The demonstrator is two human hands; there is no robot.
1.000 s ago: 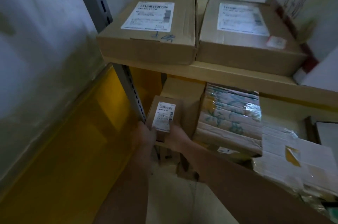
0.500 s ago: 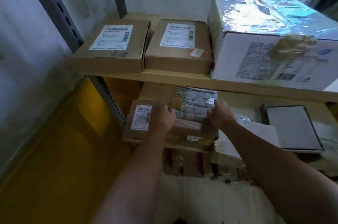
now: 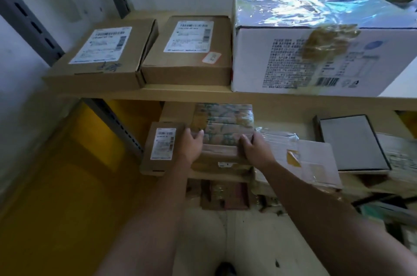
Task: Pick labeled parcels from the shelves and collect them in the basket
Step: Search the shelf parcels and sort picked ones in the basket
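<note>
On the lower shelf a taped, patterned parcel lies between my hands. My left hand grips its left edge and my right hand grips its right edge. A small brown labeled box lies flat just left of my left hand, at the shelf's front corner. No basket is in view.
Two flat labeled brown boxes and a big white carton with shiny wrap sit on the upper shelf. Plastic-wrapped parcels and a dark flat box lie to the right. Grey shelf posts stand left; yellow floor lies below.
A second ago both hands held the small labeled box upright. It now lies flat on the lower shelf, and both hands have moved right onto the patterned parcel. The view has risen.
</note>
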